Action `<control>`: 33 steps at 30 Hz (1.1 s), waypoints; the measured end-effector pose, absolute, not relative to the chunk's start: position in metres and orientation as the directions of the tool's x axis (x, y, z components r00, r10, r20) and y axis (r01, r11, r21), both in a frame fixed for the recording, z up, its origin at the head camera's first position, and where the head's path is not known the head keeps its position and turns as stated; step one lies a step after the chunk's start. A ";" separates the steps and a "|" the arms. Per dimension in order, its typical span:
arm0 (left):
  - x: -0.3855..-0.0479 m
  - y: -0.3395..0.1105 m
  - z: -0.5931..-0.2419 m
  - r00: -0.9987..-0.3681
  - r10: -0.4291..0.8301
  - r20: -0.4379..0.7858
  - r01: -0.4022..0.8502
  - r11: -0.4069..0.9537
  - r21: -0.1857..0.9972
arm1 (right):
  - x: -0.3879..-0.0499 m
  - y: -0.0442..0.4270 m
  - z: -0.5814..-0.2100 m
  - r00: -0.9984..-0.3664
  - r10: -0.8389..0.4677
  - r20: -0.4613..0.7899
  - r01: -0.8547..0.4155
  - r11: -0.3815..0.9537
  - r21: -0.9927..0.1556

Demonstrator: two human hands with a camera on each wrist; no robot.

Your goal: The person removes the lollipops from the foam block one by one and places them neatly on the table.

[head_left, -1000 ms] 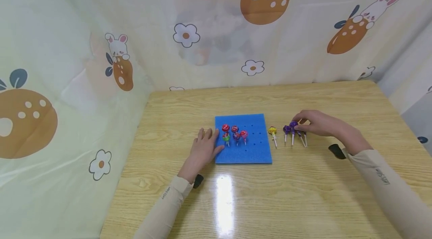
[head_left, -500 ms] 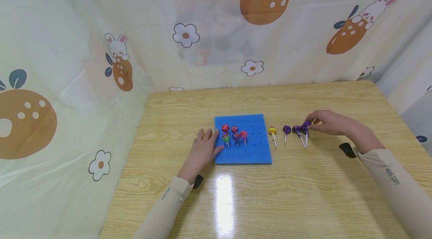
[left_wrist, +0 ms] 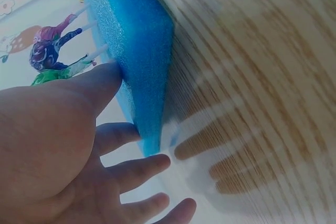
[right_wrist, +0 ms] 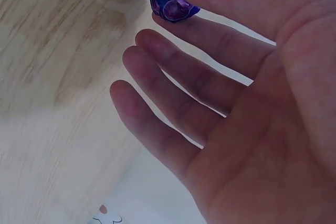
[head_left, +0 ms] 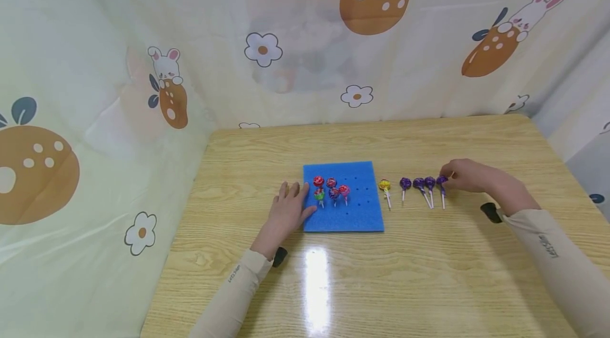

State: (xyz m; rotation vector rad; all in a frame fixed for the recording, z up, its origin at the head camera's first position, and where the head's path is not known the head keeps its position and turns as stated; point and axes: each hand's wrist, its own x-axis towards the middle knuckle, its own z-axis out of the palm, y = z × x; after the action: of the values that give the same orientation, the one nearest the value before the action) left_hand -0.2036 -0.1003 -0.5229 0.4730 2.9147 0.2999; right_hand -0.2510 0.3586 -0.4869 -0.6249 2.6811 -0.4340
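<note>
My left hand (head_left: 286, 211) rests spread at the left edge of a blue foam board (head_left: 355, 220), its thumb on the board's front left part. Several lollipops stand in the board, among them a red one (head_left: 318, 181), a green one (head_left: 319, 195) and a pink one (head_left: 344, 190). Right of the board, a yellow lollipop (head_left: 384, 185) and several purple ones lie in a row. At the row's right end my right hand (head_left: 469, 176) pinches the head of a purple lollipop (right_wrist: 173, 4) between thumb and index finger, the other fingers loosely extended.
The wooden table (head_left: 381, 285) carries a bright reflection in front of the board. Small holes dot the board's right part. Behind the table hangs a patterned curtain (head_left: 305, 99), which also runs along the left side.
My right hand has moved to the right, and the purple lollipops are spread further apart, one now at the row's right end. My left hand has not moved.
</note>
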 end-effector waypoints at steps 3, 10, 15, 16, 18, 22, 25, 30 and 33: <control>-0.203 -0.100 -0.523 -0.934 0.327 -0.144 0.292 0.930 0.224 | -0.253 0.359 -0.490 -0.834 -0.487 -0.260 -0.382 0.849 -0.366; -0.202 -0.099 -0.521 -0.934 0.326 -0.147 0.290 0.930 0.225 | -0.251 0.354 -0.488 -0.824 -0.506 -0.255 -0.408 0.842 -0.353; -0.202 -0.100 -0.518 -0.933 0.327 -0.150 0.289 0.929 0.231 | -0.251 0.353 -0.488 -0.820 -0.513 -0.256 -0.422 0.842 -0.336; -0.202 -0.100 -0.518 -0.933 0.328 -0.150 0.290 0.928 0.233 | -0.252 0.353 -0.487 -0.820 -0.511 -0.258 -0.419 0.843 -0.337; -0.202 -0.101 -0.519 -0.932 0.330 -0.150 0.291 0.927 0.235 | -0.252 0.353 -0.487 -0.820 -0.507 -0.265 -0.415 0.846 -0.335; -0.203 -0.101 -0.520 -0.931 0.331 -0.152 0.290 0.926 0.242 | -0.253 0.354 -0.487 -0.822 -0.495 -0.281 -0.396 0.852 -0.341; -0.203 -0.101 -0.521 -0.931 0.330 -0.154 0.287 0.926 0.247 | -0.252 0.353 -0.484 -0.828 -0.480 -0.289 -0.377 0.859 -0.347; -0.203 -0.101 -0.520 -0.931 0.329 -0.159 0.285 0.926 0.247 | -0.249 0.351 -0.477 -0.841 -0.451 -0.298 -0.342 0.871 -0.352; -0.203 -0.101 -0.520 -0.931 0.329 -0.159 0.285 0.926 0.246 | -0.248 0.351 -0.476 -0.844 -0.444 -0.302 -0.333 0.874 -0.354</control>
State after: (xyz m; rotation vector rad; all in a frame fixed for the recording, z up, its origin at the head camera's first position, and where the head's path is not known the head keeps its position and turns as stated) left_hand -0.2029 -0.1008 -0.5197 0.4654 2.8875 0.3256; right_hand -0.2482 0.3509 -0.4759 -0.5750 2.6664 -0.4080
